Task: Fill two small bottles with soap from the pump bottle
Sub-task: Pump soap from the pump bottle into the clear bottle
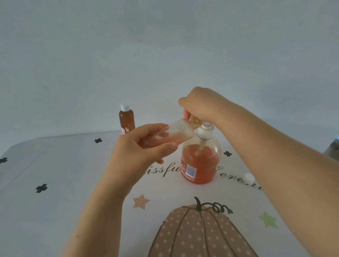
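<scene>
A clear pump bottle (200, 162), about half full of orange soap, stands on the table at centre. My right hand (201, 104) sits on top of its white pump head, fingers curled over the nozzle. My left hand (142, 148) holds a small clear bottle (179, 130) tilted on its side, its mouth at the pump's nozzle; little or no soap shows inside it. A second small bottle (126, 119), full of orange soap and capped in white, stands upright at the table's far edge.
A white cap (248, 177) lies on the table right of the pump bottle, partly behind my right forearm. The tablecloth (59, 196) is white with a pumpkin print and black flowers. A plain wall rises behind the table.
</scene>
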### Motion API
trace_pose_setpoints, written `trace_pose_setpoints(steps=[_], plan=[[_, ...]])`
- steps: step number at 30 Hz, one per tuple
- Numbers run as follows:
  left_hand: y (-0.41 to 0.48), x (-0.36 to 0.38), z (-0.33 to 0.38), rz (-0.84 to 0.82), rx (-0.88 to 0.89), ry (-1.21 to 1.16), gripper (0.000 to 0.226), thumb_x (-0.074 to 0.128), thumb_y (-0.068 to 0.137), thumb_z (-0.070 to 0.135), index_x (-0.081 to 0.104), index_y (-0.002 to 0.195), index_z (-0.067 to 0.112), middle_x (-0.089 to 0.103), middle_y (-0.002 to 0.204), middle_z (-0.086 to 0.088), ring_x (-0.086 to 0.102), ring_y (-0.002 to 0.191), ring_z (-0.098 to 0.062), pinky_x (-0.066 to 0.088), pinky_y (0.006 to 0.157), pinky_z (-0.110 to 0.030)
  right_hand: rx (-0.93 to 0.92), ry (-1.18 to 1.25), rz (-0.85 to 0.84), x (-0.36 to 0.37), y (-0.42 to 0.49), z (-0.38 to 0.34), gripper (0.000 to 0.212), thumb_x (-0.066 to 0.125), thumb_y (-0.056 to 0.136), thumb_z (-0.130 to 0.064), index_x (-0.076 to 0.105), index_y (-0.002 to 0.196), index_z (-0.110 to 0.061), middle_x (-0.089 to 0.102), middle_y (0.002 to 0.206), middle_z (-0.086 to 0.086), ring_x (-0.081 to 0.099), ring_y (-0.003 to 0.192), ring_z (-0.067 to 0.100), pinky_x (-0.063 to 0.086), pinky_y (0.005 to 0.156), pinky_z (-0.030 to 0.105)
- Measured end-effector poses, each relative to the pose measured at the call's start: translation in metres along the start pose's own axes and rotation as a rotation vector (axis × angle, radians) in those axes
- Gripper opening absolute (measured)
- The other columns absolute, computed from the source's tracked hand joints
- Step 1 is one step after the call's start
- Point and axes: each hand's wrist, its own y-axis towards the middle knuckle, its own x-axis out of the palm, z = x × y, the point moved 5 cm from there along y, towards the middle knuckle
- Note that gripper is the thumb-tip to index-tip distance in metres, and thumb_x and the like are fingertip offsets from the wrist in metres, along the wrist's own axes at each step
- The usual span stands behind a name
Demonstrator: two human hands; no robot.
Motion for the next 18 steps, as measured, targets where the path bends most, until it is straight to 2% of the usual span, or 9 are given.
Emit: trace_pose_setpoints(steps=[3, 6, 11, 15, 18], plan=[[0.002, -0.001, -0.002, -0.005, -0.010, 0.016, 0.041, 0.085, 0.070, 0.020, 0.074, 0.109, 0.028, 0.075, 0.080, 0.009, 0.068, 0.061, -0.017, 0.057, 0.072, -0.029, 0.007, 0.009, -0.016, 0.006, 0.003, 0.003, 0.038, 0.046, 0.095, -0.021, 0.071, 0.068, -0.014, 0.073, 0.073, 0.007, 0.067, 0.074, 0.029, 0.052, 0.079, 0.035], [0.003, 0.000, -0.003, -0.014, -0.011, 0.002, 0.040, 0.084, 0.071, 0.019, 0.073, 0.109, 0.025, 0.074, 0.076, 0.008, 0.066, 0.060, -0.018, 0.057, 0.069, -0.030, -0.004, 0.018, -0.009, 0.005, 0.004, 0.005, 0.038, 0.045, 0.096, -0.022, 0.071, 0.069, -0.014, 0.073, 0.075, 0.005, 0.067, 0.077, 0.028, 0.050, 0.077, 0.034], [0.002, 0.000, 0.000, -0.024, 0.008, -0.036, 0.040, 0.083, 0.072, 0.016, 0.073, 0.110, 0.023, 0.076, 0.082, 0.004, 0.066, 0.063, -0.019, 0.056, 0.067, -0.031, -0.021, 0.035, -0.007, -0.001, -0.001, 0.000, 0.038, 0.044, 0.095, -0.022, 0.072, 0.072, -0.012, 0.075, 0.078, 0.008, 0.069, 0.076, 0.030, 0.054, 0.083, 0.037], [0.000, 0.001, 0.001, -0.009, 0.022, -0.067, 0.041, 0.083, 0.072, 0.015, 0.073, 0.111, 0.023, 0.076, 0.083, 0.005, 0.066, 0.063, -0.016, 0.056, 0.064, -0.027, -0.067, 0.029, 0.037, -0.009, -0.005, -0.004, 0.039, 0.044, 0.095, -0.025, 0.073, 0.073, -0.012, 0.078, 0.083, 0.007, 0.074, 0.087, 0.032, 0.054, 0.080, 0.036], [-0.001, 0.002, 0.003, -0.004, 0.035, -0.081, 0.042, 0.084, 0.070, 0.017, 0.073, 0.110, 0.024, 0.077, 0.091, 0.003, 0.067, 0.066, -0.021, 0.058, 0.066, -0.032, -0.088, 0.019, 0.045, -0.010, -0.007, -0.005, 0.040, 0.043, 0.096, -0.027, 0.072, 0.074, -0.011, 0.077, 0.084, 0.008, 0.074, 0.088, 0.033, 0.055, 0.081, 0.037]])
